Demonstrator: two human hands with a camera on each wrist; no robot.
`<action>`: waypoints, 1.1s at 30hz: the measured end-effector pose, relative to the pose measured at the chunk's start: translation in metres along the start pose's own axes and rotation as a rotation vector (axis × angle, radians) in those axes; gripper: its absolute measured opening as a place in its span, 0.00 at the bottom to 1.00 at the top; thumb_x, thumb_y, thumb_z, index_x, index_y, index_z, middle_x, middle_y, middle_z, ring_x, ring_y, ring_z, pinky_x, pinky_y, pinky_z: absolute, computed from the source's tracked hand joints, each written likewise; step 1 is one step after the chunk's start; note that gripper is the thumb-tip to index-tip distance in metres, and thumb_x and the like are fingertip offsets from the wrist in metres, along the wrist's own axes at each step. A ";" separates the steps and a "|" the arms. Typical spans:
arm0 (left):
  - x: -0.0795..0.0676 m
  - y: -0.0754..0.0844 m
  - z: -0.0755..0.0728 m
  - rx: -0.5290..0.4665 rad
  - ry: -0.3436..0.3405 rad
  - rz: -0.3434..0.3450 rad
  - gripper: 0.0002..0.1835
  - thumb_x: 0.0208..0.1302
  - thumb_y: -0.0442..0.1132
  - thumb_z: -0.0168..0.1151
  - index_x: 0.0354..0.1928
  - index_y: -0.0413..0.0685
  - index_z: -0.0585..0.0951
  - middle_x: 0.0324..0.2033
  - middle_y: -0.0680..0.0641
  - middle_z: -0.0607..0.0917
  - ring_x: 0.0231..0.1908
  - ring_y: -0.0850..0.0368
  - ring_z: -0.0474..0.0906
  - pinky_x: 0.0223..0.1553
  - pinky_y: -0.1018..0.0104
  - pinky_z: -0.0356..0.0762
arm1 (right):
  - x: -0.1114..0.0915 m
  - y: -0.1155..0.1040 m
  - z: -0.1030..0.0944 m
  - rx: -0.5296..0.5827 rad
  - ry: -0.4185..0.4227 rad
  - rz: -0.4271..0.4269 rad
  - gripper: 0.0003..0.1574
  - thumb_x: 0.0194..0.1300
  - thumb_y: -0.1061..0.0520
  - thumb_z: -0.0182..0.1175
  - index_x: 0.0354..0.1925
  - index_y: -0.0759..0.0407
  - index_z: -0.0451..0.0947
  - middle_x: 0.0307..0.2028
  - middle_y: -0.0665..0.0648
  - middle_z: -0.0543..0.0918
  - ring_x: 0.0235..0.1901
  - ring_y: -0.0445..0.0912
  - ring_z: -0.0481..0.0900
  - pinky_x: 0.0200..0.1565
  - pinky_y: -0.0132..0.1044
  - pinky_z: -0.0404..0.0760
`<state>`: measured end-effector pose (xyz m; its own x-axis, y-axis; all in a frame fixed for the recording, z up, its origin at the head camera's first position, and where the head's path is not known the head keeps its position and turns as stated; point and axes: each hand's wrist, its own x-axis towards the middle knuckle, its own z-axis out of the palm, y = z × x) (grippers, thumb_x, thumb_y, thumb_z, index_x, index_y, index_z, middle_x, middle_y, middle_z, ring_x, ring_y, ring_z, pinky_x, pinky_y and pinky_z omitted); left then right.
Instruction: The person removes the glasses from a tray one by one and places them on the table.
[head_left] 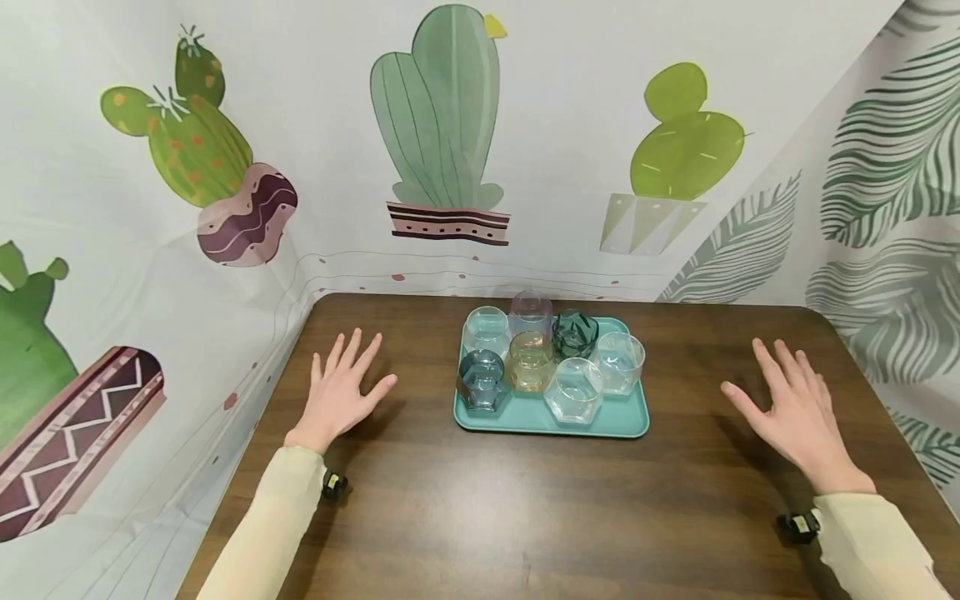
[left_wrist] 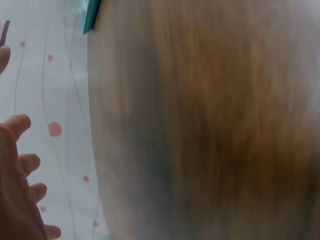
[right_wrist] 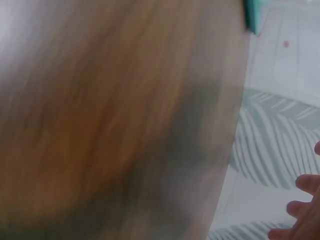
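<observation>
Palm down with fingers spread, my left hand [head_left: 339,398] is over the left side of the table, holding nothing. My right hand [head_left: 798,417] is likewise spread over the right side, empty. Between them a teal tray [head_left: 517,418] carries several glass cups. A dark blue-grey cup [head_left: 482,382] stands at its front left, a clear hexagonal-based cup [head_left: 574,392] at the front. An amber cup [head_left: 532,363] is in the middle, with a dark green cup [head_left: 575,335] behind it. Clear cups stand at back left [head_left: 487,332] and right [head_left: 619,363]; a pinkish cup [head_left: 531,312] is at the back.
The brown wooden table [head_left: 450,517] meets a white cloth backdrop [head_left: 555,150] printed with cacti and leaves at its far edge. Small black cameras sit at the left cuff [head_left: 334,484] and right cuff [head_left: 798,527].
</observation>
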<state>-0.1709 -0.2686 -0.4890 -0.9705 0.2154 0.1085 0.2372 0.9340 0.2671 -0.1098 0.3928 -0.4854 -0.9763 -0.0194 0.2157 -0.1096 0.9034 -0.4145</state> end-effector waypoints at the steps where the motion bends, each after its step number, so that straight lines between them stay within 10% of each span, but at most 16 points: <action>1: 0.000 0.002 0.001 -0.026 0.007 0.007 0.44 0.73 0.70 0.51 0.83 0.62 0.56 0.83 0.41 0.50 0.81 0.35 0.42 0.72 0.22 0.38 | 0.000 -0.002 0.000 0.028 0.000 -0.001 0.54 0.75 0.39 0.59 0.85 0.51 0.43 0.81 0.73 0.45 0.79 0.72 0.35 0.72 0.78 0.35; 15: -0.003 0.036 0.025 -0.629 0.058 0.006 0.32 0.79 0.46 0.58 0.79 0.50 0.65 0.68 0.34 0.74 0.62 0.39 0.78 0.59 0.41 0.80 | 0.012 -0.028 0.011 0.274 -0.023 -0.072 0.48 0.74 0.50 0.64 0.82 0.59 0.53 0.79 0.72 0.55 0.76 0.72 0.51 0.70 0.76 0.52; 27: -0.005 0.077 0.048 -1.124 -0.036 -0.138 0.27 0.73 0.22 0.54 0.73 0.28 0.67 0.61 0.24 0.76 0.52 0.31 0.83 0.51 0.60 0.87 | 0.029 -0.057 0.019 0.344 -0.124 -0.058 0.50 0.75 0.46 0.63 0.83 0.54 0.51 0.76 0.72 0.59 0.72 0.72 0.59 0.62 0.76 0.66; 33: -0.011 0.092 0.054 -1.168 -0.113 -0.184 0.26 0.72 0.23 0.56 0.71 0.27 0.70 0.62 0.26 0.77 0.56 0.34 0.83 0.52 0.61 0.86 | 0.036 -0.071 0.030 0.377 -0.137 -0.092 0.49 0.73 0.48 0.65 0.82 0.56 0.53 0.74 0.72 0.63 0.69 0.71 0.64 0.61 0.74 0.69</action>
<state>-0.1404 -0.1699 -0.5172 -0.9787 0.1834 -0.0924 -0.0669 0.1410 0.9877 -0.1424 0.3155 -0.4748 -0.9723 -0.1725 0.1580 -0.2335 0.6757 -0.6992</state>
